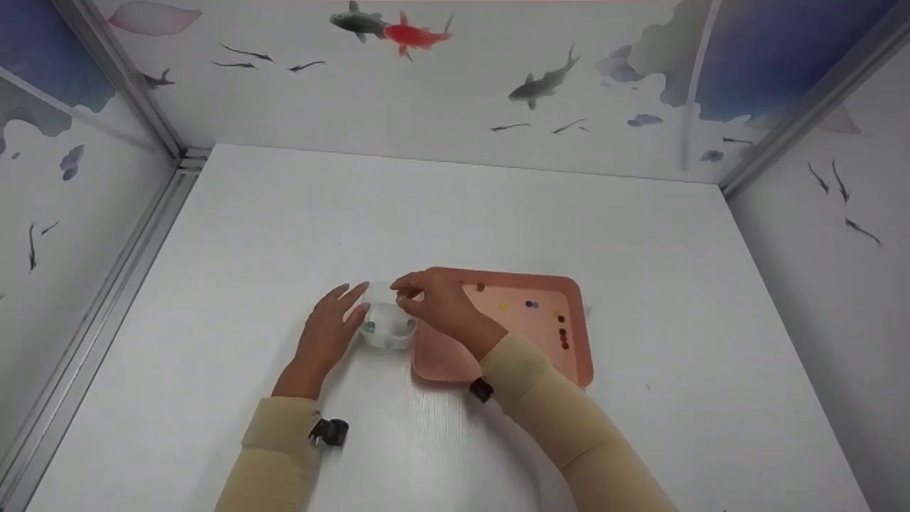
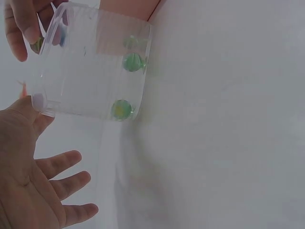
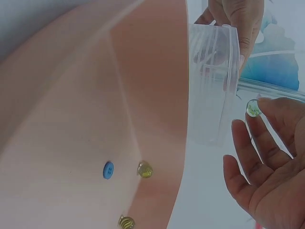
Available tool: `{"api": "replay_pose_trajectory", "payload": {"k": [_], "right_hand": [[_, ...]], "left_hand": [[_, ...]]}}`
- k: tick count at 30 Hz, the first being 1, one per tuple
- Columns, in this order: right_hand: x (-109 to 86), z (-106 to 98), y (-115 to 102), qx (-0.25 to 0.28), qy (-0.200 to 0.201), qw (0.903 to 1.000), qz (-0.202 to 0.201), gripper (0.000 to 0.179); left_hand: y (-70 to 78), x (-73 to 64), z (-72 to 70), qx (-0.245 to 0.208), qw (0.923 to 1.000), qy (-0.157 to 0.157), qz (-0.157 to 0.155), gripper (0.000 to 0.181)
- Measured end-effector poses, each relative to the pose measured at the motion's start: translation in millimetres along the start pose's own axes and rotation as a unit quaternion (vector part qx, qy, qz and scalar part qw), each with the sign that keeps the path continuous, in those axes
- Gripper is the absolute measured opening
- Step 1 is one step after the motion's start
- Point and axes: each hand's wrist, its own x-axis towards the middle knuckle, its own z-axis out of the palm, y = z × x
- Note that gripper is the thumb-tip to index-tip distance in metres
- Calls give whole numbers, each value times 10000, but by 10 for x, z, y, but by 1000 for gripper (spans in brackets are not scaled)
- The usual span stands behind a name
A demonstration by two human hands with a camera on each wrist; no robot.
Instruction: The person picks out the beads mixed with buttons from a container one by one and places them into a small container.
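Observation:
A clear plastic box stands on the white table, left of a pink tray. My left hand pinches the box's rim at its left side, the other fingers spread, as the left wrist view shows. Above the box, my right hand holds a clear marble with a green-yellow swirl between thumb and fingertip. Green marbles lie at the bottom of the box, one with a yellow patch. Part of the tray is hidden under my right hand and forearm.
Inside the tray are a blue button, yellow-swirled marbles and a row of several dark round pieces along its right side. Printed panels with fish enclose the table at the back and sides.

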Motion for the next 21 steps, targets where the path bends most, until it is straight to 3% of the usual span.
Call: {"api": "replay_pose_trajectory", "payload": {"k": [15,21], "right_hand": [[26,82,-40,-886,-219,9953,-313,27],[37,137,-25,-1437,-179,9866,-753,25]], "left_hand": [[-34,-4,-3,-84,9995,75,287,49],[-41,3,-2,-65,9994,86,333,49]]}}
